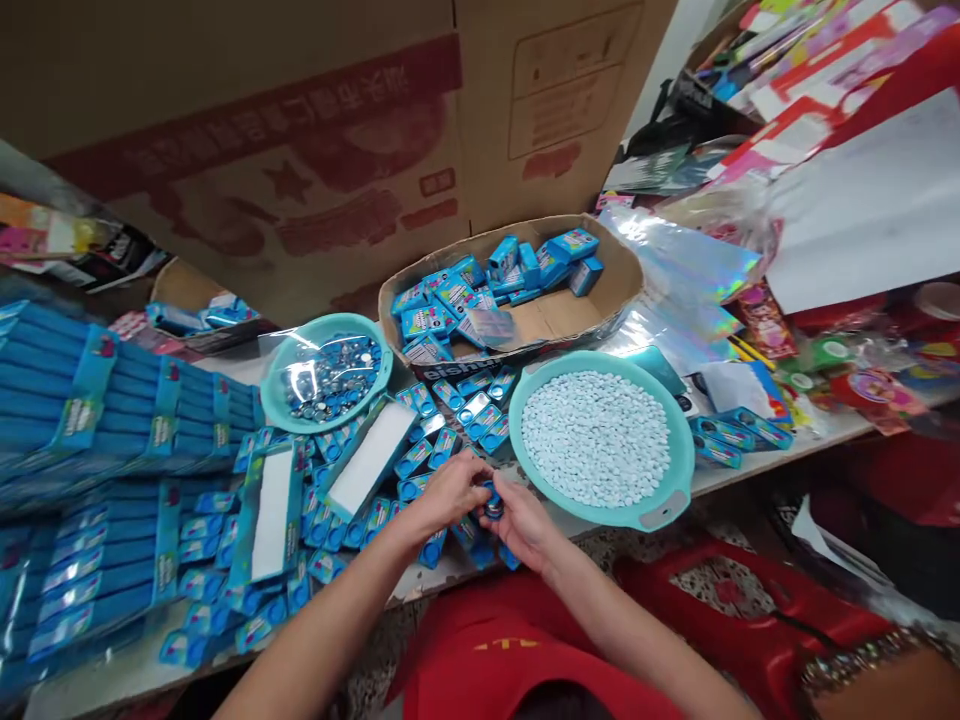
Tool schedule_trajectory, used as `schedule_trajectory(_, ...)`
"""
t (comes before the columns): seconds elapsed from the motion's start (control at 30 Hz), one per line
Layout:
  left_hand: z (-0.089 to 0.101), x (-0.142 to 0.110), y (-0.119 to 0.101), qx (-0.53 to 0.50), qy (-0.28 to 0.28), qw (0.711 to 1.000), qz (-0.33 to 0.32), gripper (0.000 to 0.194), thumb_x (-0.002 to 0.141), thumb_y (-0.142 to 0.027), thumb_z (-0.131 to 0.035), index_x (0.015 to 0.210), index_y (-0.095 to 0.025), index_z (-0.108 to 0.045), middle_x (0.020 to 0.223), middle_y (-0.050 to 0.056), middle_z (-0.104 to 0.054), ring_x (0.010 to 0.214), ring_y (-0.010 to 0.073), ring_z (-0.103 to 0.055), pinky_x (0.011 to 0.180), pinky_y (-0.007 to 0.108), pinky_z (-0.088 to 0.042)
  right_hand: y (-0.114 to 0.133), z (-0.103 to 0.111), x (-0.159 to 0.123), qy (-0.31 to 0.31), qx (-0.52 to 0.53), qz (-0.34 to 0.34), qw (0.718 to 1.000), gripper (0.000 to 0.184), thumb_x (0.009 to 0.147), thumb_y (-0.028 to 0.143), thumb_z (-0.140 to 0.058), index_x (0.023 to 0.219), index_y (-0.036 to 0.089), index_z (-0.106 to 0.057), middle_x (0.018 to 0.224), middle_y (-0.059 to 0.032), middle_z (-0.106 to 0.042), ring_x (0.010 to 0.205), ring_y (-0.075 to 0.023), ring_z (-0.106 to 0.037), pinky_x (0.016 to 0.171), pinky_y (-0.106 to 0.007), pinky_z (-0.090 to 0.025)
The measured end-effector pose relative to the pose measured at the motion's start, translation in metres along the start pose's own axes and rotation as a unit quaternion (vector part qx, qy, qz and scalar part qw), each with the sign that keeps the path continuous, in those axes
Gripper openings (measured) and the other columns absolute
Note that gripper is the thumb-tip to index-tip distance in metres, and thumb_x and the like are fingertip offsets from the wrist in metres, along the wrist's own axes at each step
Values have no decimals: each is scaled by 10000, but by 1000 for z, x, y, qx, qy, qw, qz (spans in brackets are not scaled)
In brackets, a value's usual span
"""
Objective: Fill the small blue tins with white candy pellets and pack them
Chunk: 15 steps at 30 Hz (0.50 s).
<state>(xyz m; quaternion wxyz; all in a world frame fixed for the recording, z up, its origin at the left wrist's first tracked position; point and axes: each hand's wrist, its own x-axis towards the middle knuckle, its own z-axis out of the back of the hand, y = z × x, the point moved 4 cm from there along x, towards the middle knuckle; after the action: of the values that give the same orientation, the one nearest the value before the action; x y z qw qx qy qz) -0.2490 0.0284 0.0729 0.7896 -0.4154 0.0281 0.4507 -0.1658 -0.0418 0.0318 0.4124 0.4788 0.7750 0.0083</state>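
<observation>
Near the table's front edge, my left hand [456,490] and my right hand [525,522] meet with fingers closed around a small blue box [491,498] with a shiny round part. My fingers cover much of it. Right of my hands stands a turquoise basin [681,440] full of small pale tablets [596,435]. Many small blue boxes [444,447] with round openings lie around and under my hands. At the back left, another turquoise basin [271,395] holds shiny round metallic pieces [337,380].
A low cardboard tray [559,318] with blue boxes stands behind, before a tall carton [300,140]. White-bottomed display boxes [373,458] lie left, beside stacked blue packs [82,400]. Plastic bags [675,270] and a red stool [697,640] are right.
</observation>
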Motion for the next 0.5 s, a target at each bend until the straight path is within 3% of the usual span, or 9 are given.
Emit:
schedule_trajectory(0.07,7,4,-2,-5,-18,1000,-16,186,724,-171,-512,846,-191,-651,869,24,-572,851,167,-536,753,260,-427,10,-6,2,34,-5,-13,999,305,694,405,-739,839,157,-640,687,8,-635,620,-95,-574,561,-211,-460)
schedule_trajectory(0.17,27,9,0,-91,-105,990,-21,121,735,-182,-487,774,-180,-602,838,16,-580,810,149,-548,732,249,-434,31,-16,6,86,-29,-26,996,271,670,274,-755,889,159,-645,800,0,-661,685,-92,-595,631,-216,-476)
schedule_trajectory(0.27,36,1,20,-206,-185,958,79,133,758,-240,-476,836,-179,-564,685,-15,-560,639,125,-547,623,237,-439,50,-12,8,65,-81,-15,994,304,660,220,-729,946,169,-640,870,-12,-679,669,-82,-591,618,-207,-463)
schedule_trajectory(0.37,18,-18,43,-186,-125,957,186,143,766,-234,-467,855,-192,-571,587,-40,-545,546,121,-548,564,229,-424,58,6,5,16,-141,2,990,297,604,206,-726,884,167,-638,838,-22,-687,669,-101,-596,604,-222,-452)
schedule_trajectory(0.5,-13,-31,55,28,-45,965,256,80,757,-201,-531,805,-198,-595,752,0,-650,743,152,-618,668,238,-419,48,28,-1,5,-244,-2,970,230,573,230,-672,790,155,-659,628,23,-630,574,-96,-554,581,-229,-426)
